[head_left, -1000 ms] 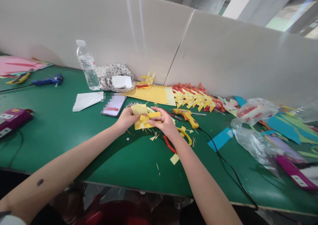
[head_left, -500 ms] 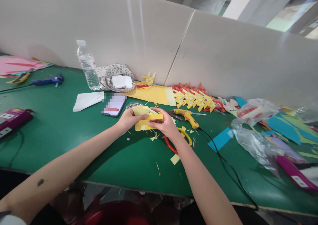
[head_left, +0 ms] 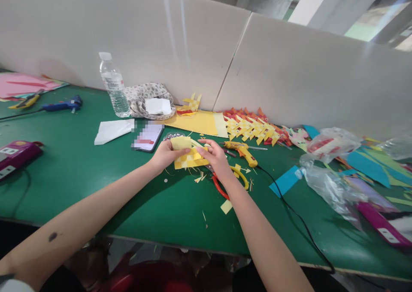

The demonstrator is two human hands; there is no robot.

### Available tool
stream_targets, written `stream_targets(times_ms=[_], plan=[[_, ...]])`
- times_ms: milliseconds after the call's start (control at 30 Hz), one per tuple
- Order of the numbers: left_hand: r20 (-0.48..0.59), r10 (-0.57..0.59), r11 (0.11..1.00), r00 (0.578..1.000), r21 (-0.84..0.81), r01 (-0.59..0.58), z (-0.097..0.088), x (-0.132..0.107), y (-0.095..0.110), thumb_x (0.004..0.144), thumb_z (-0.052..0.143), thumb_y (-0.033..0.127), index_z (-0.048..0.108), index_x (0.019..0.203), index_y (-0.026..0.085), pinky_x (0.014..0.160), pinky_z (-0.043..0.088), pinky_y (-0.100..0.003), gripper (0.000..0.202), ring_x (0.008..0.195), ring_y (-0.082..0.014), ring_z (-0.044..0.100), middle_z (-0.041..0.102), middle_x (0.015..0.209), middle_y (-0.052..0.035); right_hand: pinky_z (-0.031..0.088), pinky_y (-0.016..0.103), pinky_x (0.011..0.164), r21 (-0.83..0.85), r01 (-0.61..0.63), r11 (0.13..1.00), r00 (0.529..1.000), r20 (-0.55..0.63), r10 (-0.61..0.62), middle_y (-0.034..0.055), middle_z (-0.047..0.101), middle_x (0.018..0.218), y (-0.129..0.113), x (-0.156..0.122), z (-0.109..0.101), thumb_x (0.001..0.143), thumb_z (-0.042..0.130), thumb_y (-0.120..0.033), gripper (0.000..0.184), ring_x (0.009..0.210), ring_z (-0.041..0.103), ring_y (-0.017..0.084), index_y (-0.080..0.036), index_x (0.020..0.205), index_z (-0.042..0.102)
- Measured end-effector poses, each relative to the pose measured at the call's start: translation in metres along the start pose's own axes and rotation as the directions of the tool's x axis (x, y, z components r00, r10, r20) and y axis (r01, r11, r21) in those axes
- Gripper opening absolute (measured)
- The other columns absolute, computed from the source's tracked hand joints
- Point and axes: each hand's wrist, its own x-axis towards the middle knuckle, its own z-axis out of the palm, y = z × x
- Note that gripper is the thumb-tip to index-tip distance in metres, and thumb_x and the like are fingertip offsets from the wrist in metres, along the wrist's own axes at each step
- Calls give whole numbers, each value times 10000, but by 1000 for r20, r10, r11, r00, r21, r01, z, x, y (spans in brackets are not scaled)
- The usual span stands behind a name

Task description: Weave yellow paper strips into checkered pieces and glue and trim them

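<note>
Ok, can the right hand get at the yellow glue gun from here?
Probably yes: the yellow glue gun lies close by the right hand, its handle uncovered, though that hand is holding woven yellow paper.

Lt grey partition (head_left: 96, 21) w/ slanted seam (head_left: 233, 56), green tabletop (head_left: 135, 217), pale beam (head_left: 313, 4) upper rt, light streaks (head_left: 170, 25)

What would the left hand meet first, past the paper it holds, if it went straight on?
Most likely the right hand, at the other side of the yellow paper; depth is hard to judge.
</note>
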Motion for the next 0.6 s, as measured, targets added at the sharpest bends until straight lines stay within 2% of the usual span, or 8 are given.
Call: stream_targets(times_ms=[167,400,500,600], plan=[[-11,0,999,1000,-35,-1,-1,1,0,596,758,277,663,903,125,770,533,-336,356,835,-210,664,697,971,-105,498,328,685,22,-40,999,999,2,40,0,659,803,7,3,-2,568,688,-239,425,716,616,166,-219,966,540],[0,-9,999,1000,-52,9,0,0,1,599,761,287,669,920,130,768,537,-328,369,860,-217,662,693,993,-110,479,306,641,-27,-45,999,999,-26,45,-7,657,790,10,5,-4,548,630,-168,410,663,594,152,-215,948,553],[-4,-15,999,1000,-53,15,0,0,1,593,766,292,672,913,134,758,540,-320,369,865,-219,662,695,989,-110,471,308,633,-36,-35,999,996,-78,32,-11,646,748,8,4,-4,576,614,-201,330,658,588,162,-217,903,571],[-12,-35,999,999,-36,34,-1,1,0,573,777,301,675,900,133,758,539,-322,381,872,-227,661,697,984,-112,465,320,683,-58,55,997,986,-154,-64,-4,630,721,5,4,-6,672,559,-309,192,690,586,169,-209,831,601]])
